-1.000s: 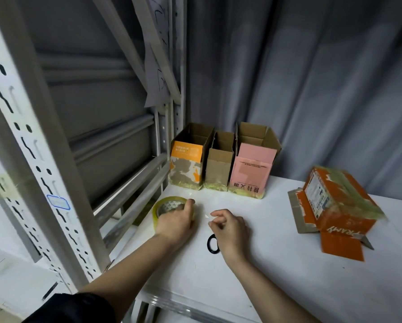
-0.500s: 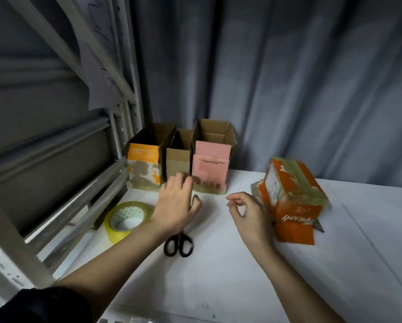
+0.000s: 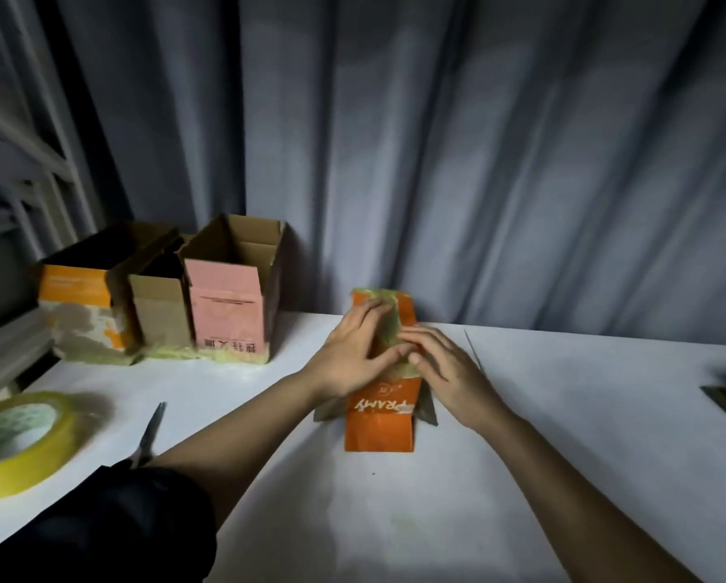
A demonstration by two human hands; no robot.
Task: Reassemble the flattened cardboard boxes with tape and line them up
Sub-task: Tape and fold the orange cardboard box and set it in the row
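Orange cardboard box [image 3: 379, 418] sits mid-table [image 3: 563, 435]; I see my left hand [image 3: 351, 355] and right hand [image 3: 445, 368] laid flat on its taped top, fingers straight and pressing. At ten o'clock three open boxes [image 3: 159, 296] stand in a row. Tape roll [image 3: 16, 443] and scissors [image 3: 149, 433] lie at nine o'clock.

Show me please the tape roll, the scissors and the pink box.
tape roll [image 3: 20, 460], head view, yellow outer side.
scissors [image 3: 153, 427], head view, closed blades.
pink box [image 3: 226, 305], head view, pink front face.
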